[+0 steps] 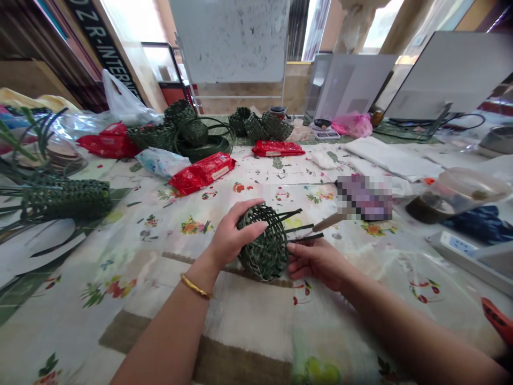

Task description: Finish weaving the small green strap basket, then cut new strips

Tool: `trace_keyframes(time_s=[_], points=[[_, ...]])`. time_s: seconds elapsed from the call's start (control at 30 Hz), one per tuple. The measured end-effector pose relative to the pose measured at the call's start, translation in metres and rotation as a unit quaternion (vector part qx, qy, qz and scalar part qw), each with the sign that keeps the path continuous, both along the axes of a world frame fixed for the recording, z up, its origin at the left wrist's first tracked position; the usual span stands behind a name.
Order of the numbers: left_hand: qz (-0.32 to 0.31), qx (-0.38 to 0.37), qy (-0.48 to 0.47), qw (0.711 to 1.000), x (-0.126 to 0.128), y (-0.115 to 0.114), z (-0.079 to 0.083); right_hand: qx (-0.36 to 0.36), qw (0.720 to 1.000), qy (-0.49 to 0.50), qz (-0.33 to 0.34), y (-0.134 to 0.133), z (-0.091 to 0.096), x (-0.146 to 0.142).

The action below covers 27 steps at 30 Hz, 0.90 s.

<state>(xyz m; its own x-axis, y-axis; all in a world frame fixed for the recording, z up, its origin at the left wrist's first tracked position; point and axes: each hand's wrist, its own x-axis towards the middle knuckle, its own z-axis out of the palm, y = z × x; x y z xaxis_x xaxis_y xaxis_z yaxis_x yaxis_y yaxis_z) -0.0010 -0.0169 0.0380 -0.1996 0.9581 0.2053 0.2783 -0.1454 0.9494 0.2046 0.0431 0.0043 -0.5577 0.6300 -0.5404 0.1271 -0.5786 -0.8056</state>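
My left hand (236,230) is closed around a small dark green woven basket (266,248), with its thumb over the near rim. The basket lies tilted on the table, and several loose strip ends stick out to its right. Against the basket's right edge, the curled fingers of my right hand (310,259) pinch a green weaving strip (306,237) near the rim; the fingertips are partly hidden. Just beyond that hand is a tan, stick-like handle (331,220), which points toward a blurred-out phone-like object (364,198).
Red packets (204,171) and several woven green baskets (154,136) sit farther back. At left lies a woven green tube (66,198) with long loose strips. A plastic container with dark contents (430,206), a power strip (460,248) and an orange-handled tool (497,321) are at right.
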Motion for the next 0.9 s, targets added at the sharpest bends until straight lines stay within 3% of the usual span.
trace_keyframes(time_s=[0.23, 0.63, 0.83, 0.9], points=[[-0.014, -0.004, -0.028, 1.0, -0.003, 0.0, -0.004, 0.033, 0.997, -0.072, 0.026, 0.005, 0.002, -0.01], [-0.024, 0.03, -0.007, 0.999, -0.003, -0.002, -0.006, -0.04, 0.992, -0.077, 0.093, 0.012, 0.004, -0.011], [-0.019, 0.097, 0.084, 0.992, 0.001, -0.004, -0.008, 0.129, 0.977, -0.16, 0.063, 0.0, -0.001, -0.019], [-0.029, 0.109, 0.093, 0.989, -0.001, -0.005, -0.009, 0.113, 0.981, -0.147, 0.064, 0.0, 0.0, -0.018]])
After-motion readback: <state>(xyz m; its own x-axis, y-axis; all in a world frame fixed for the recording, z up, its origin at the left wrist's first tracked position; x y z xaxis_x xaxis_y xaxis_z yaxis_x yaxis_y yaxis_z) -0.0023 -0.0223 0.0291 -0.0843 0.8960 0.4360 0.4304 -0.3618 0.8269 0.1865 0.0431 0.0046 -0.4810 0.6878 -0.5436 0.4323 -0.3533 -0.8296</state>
